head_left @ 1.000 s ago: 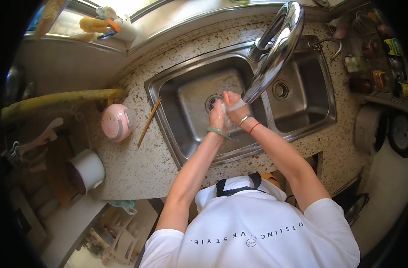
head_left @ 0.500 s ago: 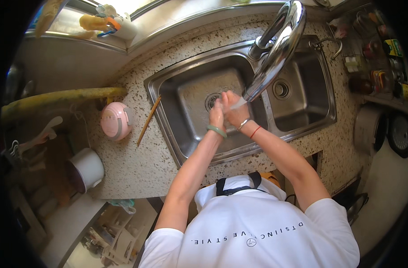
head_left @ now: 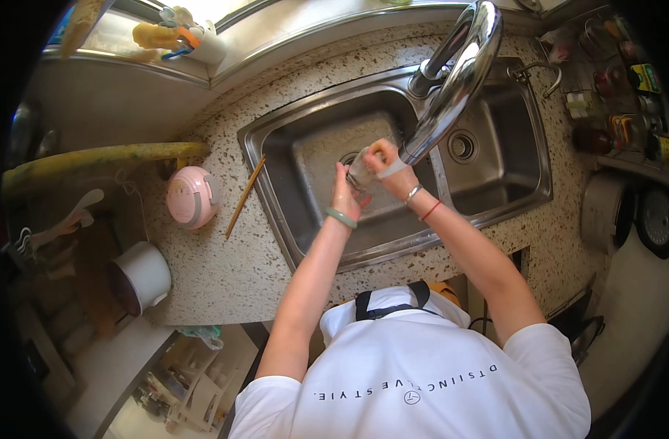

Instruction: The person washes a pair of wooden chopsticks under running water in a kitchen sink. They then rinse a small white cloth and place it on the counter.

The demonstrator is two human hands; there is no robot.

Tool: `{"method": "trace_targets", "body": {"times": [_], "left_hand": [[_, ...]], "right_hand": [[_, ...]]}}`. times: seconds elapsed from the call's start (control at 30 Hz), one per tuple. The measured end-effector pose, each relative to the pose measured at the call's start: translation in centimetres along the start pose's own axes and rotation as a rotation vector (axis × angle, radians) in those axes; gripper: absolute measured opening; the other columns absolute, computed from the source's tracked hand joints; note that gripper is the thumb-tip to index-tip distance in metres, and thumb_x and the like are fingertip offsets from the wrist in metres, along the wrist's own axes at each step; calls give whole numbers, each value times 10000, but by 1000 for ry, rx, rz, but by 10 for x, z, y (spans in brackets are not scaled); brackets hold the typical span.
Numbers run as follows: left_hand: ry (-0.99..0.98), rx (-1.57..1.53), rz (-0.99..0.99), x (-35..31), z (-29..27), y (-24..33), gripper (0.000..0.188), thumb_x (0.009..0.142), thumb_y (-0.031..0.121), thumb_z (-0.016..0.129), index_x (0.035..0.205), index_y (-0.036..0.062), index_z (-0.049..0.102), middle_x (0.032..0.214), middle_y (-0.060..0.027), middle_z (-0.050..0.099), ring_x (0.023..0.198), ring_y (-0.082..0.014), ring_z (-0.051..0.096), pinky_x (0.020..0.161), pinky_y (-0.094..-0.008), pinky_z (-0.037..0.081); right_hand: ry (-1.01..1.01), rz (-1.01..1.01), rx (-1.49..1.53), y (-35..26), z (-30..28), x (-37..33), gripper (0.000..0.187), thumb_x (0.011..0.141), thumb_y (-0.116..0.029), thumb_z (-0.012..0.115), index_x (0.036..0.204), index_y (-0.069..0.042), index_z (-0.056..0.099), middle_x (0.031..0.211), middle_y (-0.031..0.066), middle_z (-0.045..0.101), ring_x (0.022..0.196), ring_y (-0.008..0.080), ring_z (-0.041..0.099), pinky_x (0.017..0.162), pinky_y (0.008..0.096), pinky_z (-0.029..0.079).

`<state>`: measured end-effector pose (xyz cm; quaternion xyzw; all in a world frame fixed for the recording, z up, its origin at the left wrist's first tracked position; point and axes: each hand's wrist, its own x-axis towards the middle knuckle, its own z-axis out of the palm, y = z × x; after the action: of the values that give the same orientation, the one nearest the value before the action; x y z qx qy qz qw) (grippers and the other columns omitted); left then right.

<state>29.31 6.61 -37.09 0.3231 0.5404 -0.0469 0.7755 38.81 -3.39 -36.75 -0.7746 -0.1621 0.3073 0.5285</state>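
Both of my hands are over the large left basin of the steel sink, in the stream from the chrome faucet. My left hand is turned up beside the stream, wet, fingers stretched apart, with nothing seen in it; a pale green bangle circles its wrist. Just right of it and higher, my right hand has its fingers curled in, close under the spout. Water runs across it and falls past the left hand, blurring the fingertips; I see no object in its curl. The two hands are apart.
A pair of wooden chopsticks lies against the basin's left rim. Left of it are a pink lidded container and a white pot. The smaller right basin adjoins. Bottles and jars fill a rack at right.
My hands were pressed together under the water and have come apart. The left has moved slightly left and opened; the right has risen toward the spout with its fingers curled.
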Motion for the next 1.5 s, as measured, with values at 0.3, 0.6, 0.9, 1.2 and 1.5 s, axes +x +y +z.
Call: {"method": "trace_targets", "body": {"times": [0.3,0.6,0.9,1.2,1.5], "left_hand": [[-419,-219,-103,-9,21,16,320,936,438,523,872,127,563,779,-25,543,635,-130,502,579,-278,447],[-87,-102,186,5,36,-9,333,955,431,473,978,119,585,882,11,591,856,-128,560,768,-297,460],[-112,-213,181,-12,23,-17,302,975,430,444,848,178,552,773,43,550,739,-99,538,668,-262,452],[157,-27,-28,-21,8,9,428,934,549,447,1083,172,584,1003,-26,606,922,-142,545,832,-326,434],[-581,-146,-269,-2,-3,16,364,921,424,553,1068,95,603,975,-24,644,888,-145,611,789,-328,503]], "right_hand": [[30,-505,-350,-72,21,-80,150,821,-246,629,800,-118,551,802,85,534,711,306,605,597,398,499],[212,-153,-339,24,12,10,362,958,-284,442,739,-25,570,690,176,584,675,382,569,592,448,442],[111,-207,-270,4,13,-14,293,949,-260,483,808,-22,579,754,194,579,722,372,582,622,428,468],[92,-384,-68,-8,-17,-7,40,814,-64,578,784,-84,562,811,83,552,801,305,540,691,366,448],[-261,-648,-69,-46,-30,-64,188,686,29,651,803,-106,593,862,54,584,934,296,542,861,383,438]]}}
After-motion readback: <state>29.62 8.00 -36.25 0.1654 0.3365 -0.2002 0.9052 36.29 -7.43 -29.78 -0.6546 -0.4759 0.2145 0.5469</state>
